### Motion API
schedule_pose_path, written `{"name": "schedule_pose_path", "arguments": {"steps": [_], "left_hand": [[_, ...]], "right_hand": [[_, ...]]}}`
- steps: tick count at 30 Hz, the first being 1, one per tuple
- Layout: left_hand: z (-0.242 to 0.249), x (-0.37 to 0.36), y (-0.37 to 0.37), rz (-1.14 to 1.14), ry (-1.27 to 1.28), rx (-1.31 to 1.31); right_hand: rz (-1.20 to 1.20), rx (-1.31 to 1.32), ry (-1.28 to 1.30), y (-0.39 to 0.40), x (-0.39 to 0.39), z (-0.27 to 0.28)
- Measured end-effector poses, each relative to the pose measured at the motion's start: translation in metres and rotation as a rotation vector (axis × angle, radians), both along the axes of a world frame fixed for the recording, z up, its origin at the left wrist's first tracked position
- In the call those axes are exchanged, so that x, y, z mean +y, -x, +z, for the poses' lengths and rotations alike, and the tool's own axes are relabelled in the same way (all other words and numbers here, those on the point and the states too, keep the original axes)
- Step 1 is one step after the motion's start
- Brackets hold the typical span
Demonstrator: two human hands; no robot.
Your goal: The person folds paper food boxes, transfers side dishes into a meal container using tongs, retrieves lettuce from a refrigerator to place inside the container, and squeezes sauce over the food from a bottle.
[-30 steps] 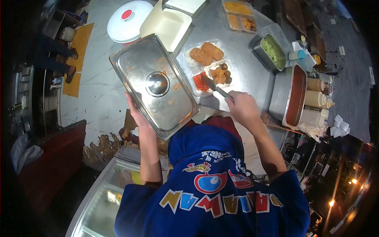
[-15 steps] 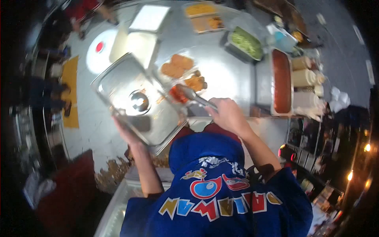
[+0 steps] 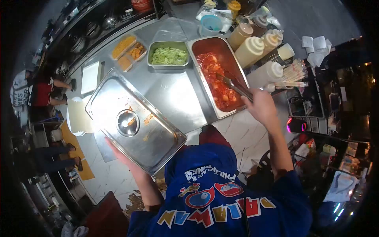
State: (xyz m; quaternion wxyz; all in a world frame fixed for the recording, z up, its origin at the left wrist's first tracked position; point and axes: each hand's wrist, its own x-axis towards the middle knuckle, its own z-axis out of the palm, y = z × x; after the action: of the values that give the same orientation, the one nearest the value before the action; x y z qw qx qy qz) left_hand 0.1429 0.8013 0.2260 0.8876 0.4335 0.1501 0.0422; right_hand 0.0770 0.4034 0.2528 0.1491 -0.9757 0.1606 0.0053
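My right hand (image 3: 261,106) is closed round the handles of metal tongs (image 3: 240,89). The tongs' tips reach into red sauce with pale lumps (image 3: 213,65) in a deep steel pan (image 3: 241,65). On the left, my left hand (image 3: 125,158) holds a steel lid (image 3: 154,136) by its lower left edge; the lid has a round recessed handle and sauce smears, and most of my fingers are hidden beneath it. Shredded green vegetable (image 3: 169,56) fills a smaller steel container (image 3: 167,67) beside the sauce pan.
Squeeze bottles (image 3: 251,48) and wrapped sticks (image 3: 291,75) stand right of the pan. Trays of orange food (image 3: 125,47) lie at the back left of the steel table (image 3: 158,89). Two people (image 3: 43,89) (image 3: 55,158) are partly visible at far left.
The view has turned towards the sauce pan. The tongs have moved from the food on the table into the pan. The lid is still in my left hand and now hides the tabletop food.
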Motion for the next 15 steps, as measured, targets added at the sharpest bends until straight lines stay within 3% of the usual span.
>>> {"name": "schedule_pose_path", "arguments": {"steps": [1, 3, 4, 10, 15], "left_hand": [[0.0, -0.013, -0.001, -0.029, -0.042, -0.009], [0.002, -0.033, -0.002, -0.081, -0.127, -0.021], [0.01, -0.045, -0.004, -0.083, 0.076, 0.056], [-0.007, -0.065, -0.008, -0.054, 0.036, 0.061], [-0.017, -0.067, -0.018, -0.035, -0.073, 0.122]], "right_hand": [[0.011, 0.056, 0.156, -0.012, -0.004, -0.007], [0.063, 0.118, 0.17, -0.032, -0.01, -0.019], [0.091, 0.149, 0.175, -0.041, -0.012, -0.026], [0.218, 0.203, 0.144, -0.067, -0.025, -0.051], [0.175, 0.105, 0.08, -0.056, -0.025, -0.052]]}}
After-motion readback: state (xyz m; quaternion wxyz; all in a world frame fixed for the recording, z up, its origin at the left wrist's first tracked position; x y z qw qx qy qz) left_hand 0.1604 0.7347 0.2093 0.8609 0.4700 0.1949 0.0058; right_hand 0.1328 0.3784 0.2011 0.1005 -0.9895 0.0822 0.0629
